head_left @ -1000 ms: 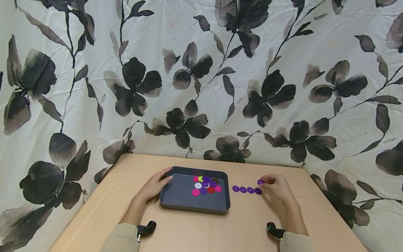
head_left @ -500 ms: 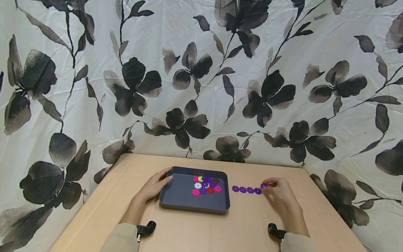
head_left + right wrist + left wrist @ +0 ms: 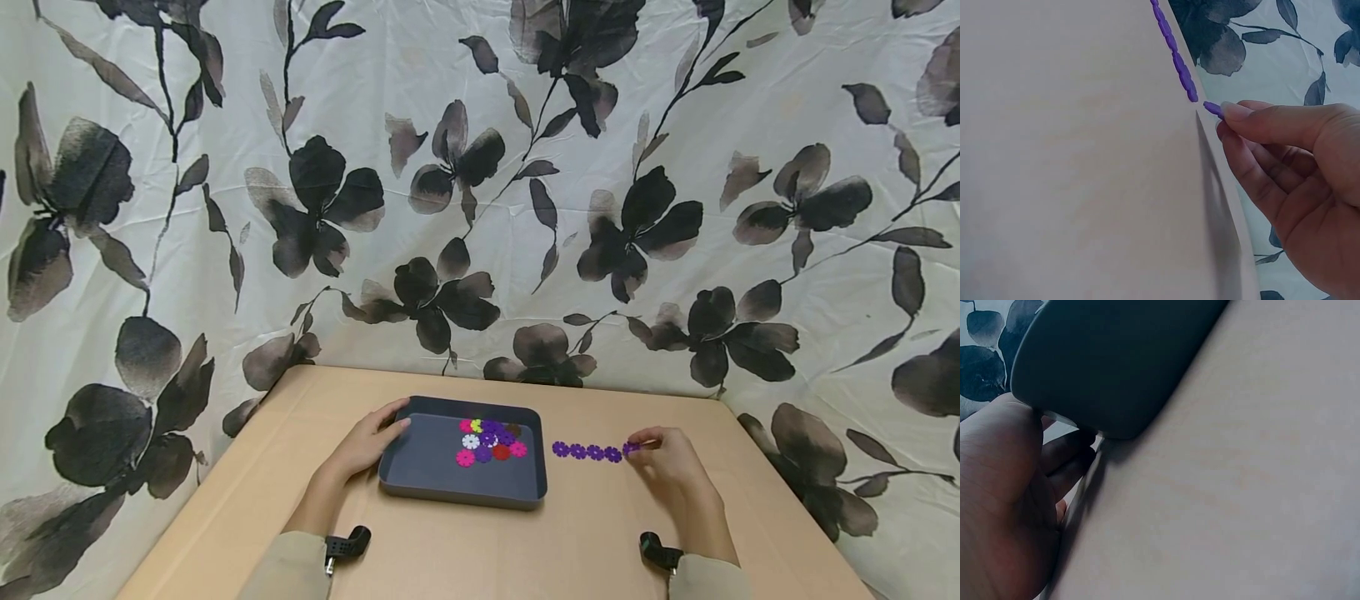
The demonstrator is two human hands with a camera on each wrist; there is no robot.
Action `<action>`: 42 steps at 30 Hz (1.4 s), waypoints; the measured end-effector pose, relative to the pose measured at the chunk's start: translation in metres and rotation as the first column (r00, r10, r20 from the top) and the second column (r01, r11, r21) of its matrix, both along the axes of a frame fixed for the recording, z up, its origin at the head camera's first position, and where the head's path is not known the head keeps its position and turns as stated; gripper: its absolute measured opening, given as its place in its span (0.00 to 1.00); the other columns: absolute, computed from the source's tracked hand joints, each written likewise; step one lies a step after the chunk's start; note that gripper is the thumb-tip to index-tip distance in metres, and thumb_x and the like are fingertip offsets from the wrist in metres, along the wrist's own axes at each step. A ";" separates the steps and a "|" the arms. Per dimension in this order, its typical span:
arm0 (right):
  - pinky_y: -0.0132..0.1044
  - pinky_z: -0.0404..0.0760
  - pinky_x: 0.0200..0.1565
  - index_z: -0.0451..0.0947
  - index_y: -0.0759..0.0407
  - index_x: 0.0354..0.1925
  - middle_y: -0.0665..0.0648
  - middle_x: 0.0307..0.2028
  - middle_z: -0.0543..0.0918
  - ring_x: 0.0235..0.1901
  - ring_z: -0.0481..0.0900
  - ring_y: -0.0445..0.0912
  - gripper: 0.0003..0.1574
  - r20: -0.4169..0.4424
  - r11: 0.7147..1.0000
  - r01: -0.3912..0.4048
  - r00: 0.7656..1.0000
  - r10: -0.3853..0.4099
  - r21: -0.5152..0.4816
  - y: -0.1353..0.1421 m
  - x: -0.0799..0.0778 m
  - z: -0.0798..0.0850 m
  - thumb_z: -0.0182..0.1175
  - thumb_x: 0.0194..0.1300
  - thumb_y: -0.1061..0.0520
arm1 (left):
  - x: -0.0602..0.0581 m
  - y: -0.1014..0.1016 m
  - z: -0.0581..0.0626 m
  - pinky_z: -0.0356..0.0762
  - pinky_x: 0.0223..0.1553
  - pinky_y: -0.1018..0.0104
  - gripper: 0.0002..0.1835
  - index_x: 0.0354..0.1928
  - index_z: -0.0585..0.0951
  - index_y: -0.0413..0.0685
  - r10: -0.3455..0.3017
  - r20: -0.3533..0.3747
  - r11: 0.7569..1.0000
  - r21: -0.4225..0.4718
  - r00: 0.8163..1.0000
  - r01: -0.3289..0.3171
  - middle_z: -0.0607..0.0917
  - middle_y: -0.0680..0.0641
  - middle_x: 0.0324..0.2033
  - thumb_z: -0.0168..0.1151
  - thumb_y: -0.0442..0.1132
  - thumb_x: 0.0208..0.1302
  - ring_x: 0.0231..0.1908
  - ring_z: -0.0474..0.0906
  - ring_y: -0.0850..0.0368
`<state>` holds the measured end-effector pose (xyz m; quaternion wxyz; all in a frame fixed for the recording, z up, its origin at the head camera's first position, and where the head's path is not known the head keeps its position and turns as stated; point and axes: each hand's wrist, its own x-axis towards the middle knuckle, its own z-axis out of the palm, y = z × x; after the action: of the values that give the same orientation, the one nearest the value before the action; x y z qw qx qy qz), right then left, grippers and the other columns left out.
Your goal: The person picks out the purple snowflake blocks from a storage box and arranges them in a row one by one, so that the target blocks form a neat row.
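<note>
Tray (image 3: pixel 420 454) and row (image 3: pixel 595 452) share the table (image 3: pixel 480 558), the dark, shallow tray left of centre and four purple flower-shaped pieces strung out just beyond its right wall, an arrangement that seems meant to keep supply and line within easy reach of each other. The left hand (image 3: pixel 363 442) holds the tray's left end toward its far corner, thumb over the rim and fingers bent against the outside, likely as a steadying hold, since the rim offers an edge to grip without reaching in among the contents. Those contents, a loose pile (image 3: pixel 483 453) of pink, white, yellow, red, brown and purple flowers, sit right of the tray's middle, on the side facing the row. At the row's right end the right hand (image 3: pixel 667 458) pinches one more purple piece (image 3: pixel 1212 109) between thumb and fingertips; held by one edge, its opposite edge points at the last flower, which probably leaves that side free to meet the line. The right wrist view shows a slim gap there, with the piece tilted. Whether the row's pieces interlock or merely touch, I cannot tell.
</note>
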<state>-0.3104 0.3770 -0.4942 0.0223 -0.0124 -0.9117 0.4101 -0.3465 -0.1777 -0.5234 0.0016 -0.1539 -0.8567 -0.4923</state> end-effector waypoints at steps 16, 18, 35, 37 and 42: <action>0.34 0.79 0.42 0.86 0.67 0.48 0.60 0.43 0.89 0.42 0.81 0.48 0.13 -0.019 0.999 -0.036 0.999 0.037 0.039 0.003 -0.001 -0.008 0.71 0.64 0.65 | -0.002 -0.001 -0.002 0.57 0.78 0.37 0.32 0.80 0.65 0.56 0.001 -0.006 1.000 -0.014 1.000 -0.001 0.67 0.42 0.78 0.54 0.55 0.80 0.78 0.60 0.38; 0.34 0.78 0.43 0.86 0.66 0.48 0.60 0.44 0.89 0.42 0.81 0.48 0.13 -0.008 0.999 -0.038 0.999 0.038 0.032 0.002 -0.001 -0.007 0.71 0.65 0.65 | -0.002 -0.001 -0.002 0.58 0.78 0.37 0.33 0.80 0.65 0.56 0.001 -0.006 1.000 -0.014 1.000 -0.001 0.67 0.42 0.78 0.54 0.56 0.80 0.78 0.60 0.38; 0.34 0.78 0.41 0.83 0.68 0.49 0.62 0.44 0.87 0.43 0.79 0.51 0.13 0.037 1.000 -0.006 0.999 0.006 0.010 0.001 0.000 -0.008 0.68 0.66 0.67 | -0.001 0.001 0.000 0.58 0.79 0.39 0.33 0.80 0.65 0.53 -0.011 -0.005 1.000 0.001 1.000 0.011 0.67 0.41 0.78 0.55 0.55 0.80 0.78 0.61 0.39; 0.34 0.78 0.40 0.83 0.68 0.50 0.62 0.44 0.86 0.43 0.78 0.50 0.12 0.027 1.000 0.003 1.000 -0.003 0.005 -0.001 -0.001 -0.007 0.66 0.68 0.67 | -0.001 0.001 -0.001 0.58 0.79 0.39 0.33 0.80 0.65 0.53 -0.011 -0.004 1.000 0.003 1.000 0.011 0.67 0.41 0.77 0.55 0.55 0.80 0.78 0.61 0.39; 0.36 0.75 0.41 0.82 0.66 0.56 0.62 0.47 0.82 0.44 0.74 0.51 0.15 -0.004 0.999 0.051 0.999 -0.051 -0.017 -0.005 -0.002 0.000 0.62 0.74 0.62 | -0.002 0.001 -0.001 0.58 0.78 0.39 0.32 0.80 0.65 0.53 -0.010 -0.004 1.000 0.001 1.000 0.010 0.67 0.42 0.77 0.55 0.54 0.80 0.78 0.61 0.39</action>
<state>-0.3122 0.3722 -0.4942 0.0348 -0.0347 -0.9075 0.4171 -0.3483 -0.1767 -0.5243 0.0008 -0.1592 -0.8555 -0.4927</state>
